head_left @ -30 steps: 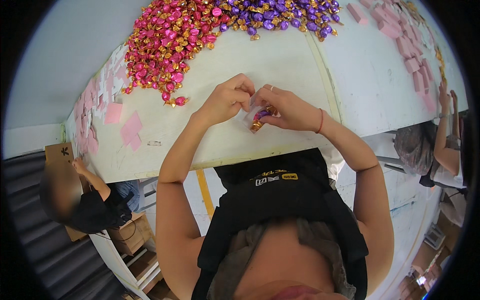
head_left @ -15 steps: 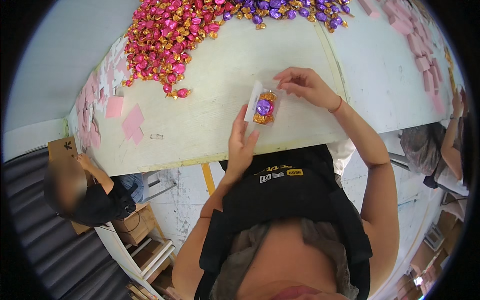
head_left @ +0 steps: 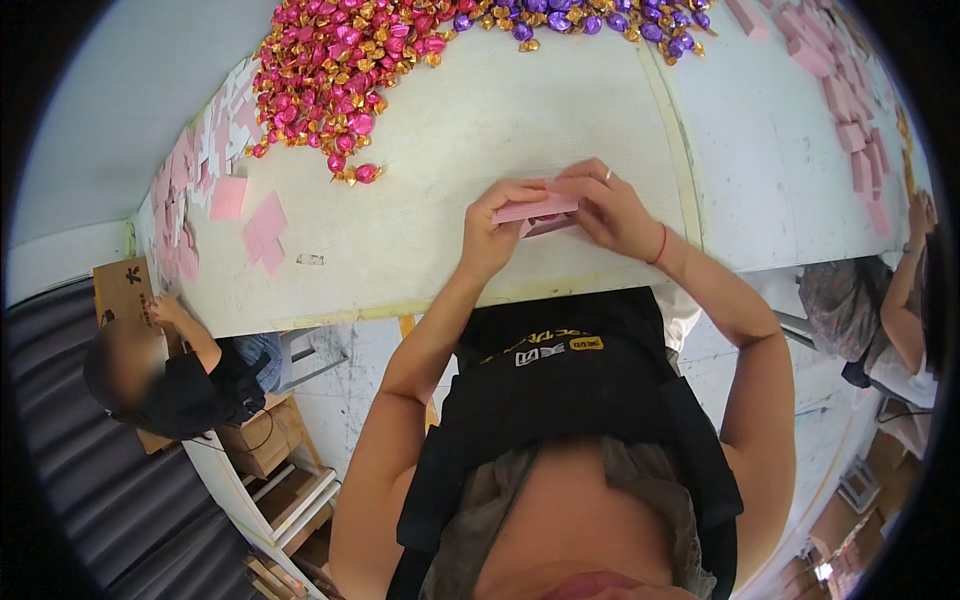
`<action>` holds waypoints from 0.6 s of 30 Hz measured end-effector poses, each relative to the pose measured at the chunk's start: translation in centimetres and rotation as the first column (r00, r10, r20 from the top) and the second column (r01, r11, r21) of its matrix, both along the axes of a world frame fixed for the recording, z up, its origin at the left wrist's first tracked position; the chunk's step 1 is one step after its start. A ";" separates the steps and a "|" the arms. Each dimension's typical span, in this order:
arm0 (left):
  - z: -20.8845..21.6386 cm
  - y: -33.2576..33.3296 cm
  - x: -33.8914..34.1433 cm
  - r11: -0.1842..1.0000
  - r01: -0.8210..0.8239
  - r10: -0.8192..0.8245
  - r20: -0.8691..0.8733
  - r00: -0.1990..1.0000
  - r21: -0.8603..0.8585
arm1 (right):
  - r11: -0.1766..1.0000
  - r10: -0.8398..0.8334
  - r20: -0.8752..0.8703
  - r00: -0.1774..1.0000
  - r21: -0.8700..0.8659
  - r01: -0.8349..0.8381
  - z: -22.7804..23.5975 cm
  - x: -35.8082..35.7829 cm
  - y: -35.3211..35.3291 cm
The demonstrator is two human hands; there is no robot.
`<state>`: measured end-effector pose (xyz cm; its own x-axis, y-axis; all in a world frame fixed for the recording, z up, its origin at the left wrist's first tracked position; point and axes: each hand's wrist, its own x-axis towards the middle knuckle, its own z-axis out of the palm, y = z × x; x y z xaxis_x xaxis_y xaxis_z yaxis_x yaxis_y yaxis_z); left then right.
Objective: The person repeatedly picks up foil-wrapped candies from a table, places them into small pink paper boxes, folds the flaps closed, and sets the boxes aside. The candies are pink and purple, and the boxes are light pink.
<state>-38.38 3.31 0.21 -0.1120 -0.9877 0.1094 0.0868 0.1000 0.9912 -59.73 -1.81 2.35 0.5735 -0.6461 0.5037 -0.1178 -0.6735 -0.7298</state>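
Observation:
A small pink box is held up between my two hands just above the near part of the table. Its side shows an opening, and shiny wrapped candy can be seen inside. My left hand grips the box's left end, thumb and fingers closed on it. At the other end my right hand has its bent fingers pressed against the box; the fingertips are partly hidden.
Pink-and-gold wrapped candies heap at the far left, beside purple ones. Flat pink pieces lie at left. Stacked pink boxes line the far right. One person sits left, another right.
The box, earlier upright with its candy facing me, is now tipped with a pink face up. My left hand has moved up around it, and my right hand has closed onto its right end.

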 end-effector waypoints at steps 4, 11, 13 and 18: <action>0.3 -0.8 -0.9 0.981 -0.024 0.066 0.220 0.973 -0.190 | 0.970 0.171 0.082 0.982 0.162 -0.182 1.4 -0.9 0.3; 0.8 -0.9 -0.6 0.978 0.085 -0.035 0.254 0.967 -0.191 | 0.998 0.063 0.015 0.998 0.005 -0.063 0.7 -1.5 -0.5; 0.7 -0.7 -0.1 0.986 0.121 -0.097 0.191 0.977 -0.119 | 0.998 0.027 -0.019 0.999 0.048 -0.026 0.7 -1.7 -0.5; 1.7 0.8 2.1 0.952 0.198 -0.113 0.333 0.936 -0.233 | 0.998 0.037 -0.041 0.998 -0.055 -0.039 0.3 -1.8 -0.6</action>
<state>-36.29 4.09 1.89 -0.3323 -0.8964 0.2932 -0.1868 0.3673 0.9112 -61.55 -2.37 2.62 0.6176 -0.5945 0.5149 -0.1194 -0.7179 -0.6858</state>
